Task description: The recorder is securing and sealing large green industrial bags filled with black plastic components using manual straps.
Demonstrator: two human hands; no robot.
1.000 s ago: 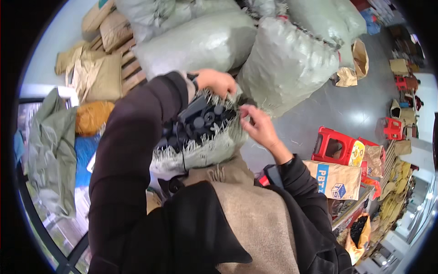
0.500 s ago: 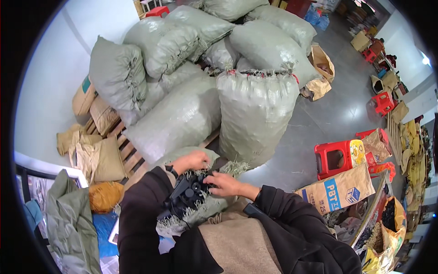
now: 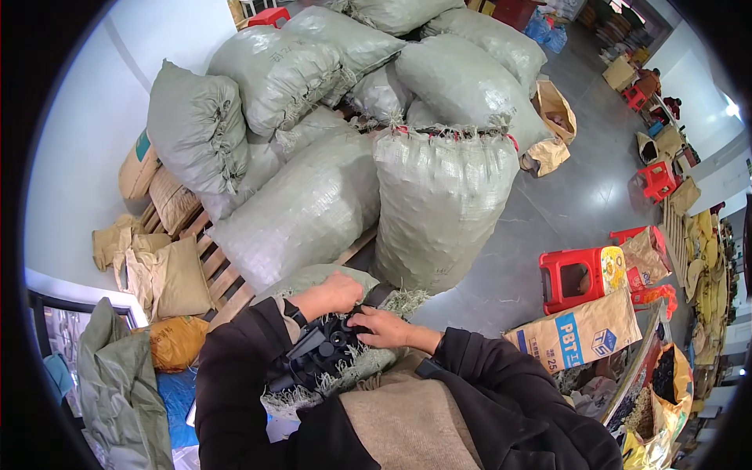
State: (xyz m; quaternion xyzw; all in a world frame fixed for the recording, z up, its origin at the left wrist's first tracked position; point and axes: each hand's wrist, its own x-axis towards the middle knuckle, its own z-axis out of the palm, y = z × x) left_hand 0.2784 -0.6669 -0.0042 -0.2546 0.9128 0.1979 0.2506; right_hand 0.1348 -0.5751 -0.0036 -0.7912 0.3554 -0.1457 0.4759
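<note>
An open grey-green woven sack (image 3: pixel 376 362) with a frayed rim stands right in front of me, filled with black plastic parts (image 3: pixel 319 351). My left hand (image 3: pixel 335 294) is closed at the far side of its mouth, gripping the sack's edge. Over the right part of the opening, my right hand (image 3: pixel 385 327) has its fingers bent in against the black parts. Whatever those fingertips pinch is hidden. A dark strip (image 3: pixel 379 294) shows between the hands, by the frayed threads.
A tall full woven sack (image 3: pixel 442 207) stands just beyond, beside a heap of similar sacks (image 3: pixel 301 204) on a wooden pallet (image 3: pixel 227 286). To the right are a red stool (image 3: pixel 565 280) and a brown paper bag (image 3: pixel 576 333). An orange bag (image 3: pixel 178 342) lies left.
My left hand has turned over slightly and dropped a little at the sack's rim. My right hand has shifted down a bit, its fingers more bent among the black parts.
</note>
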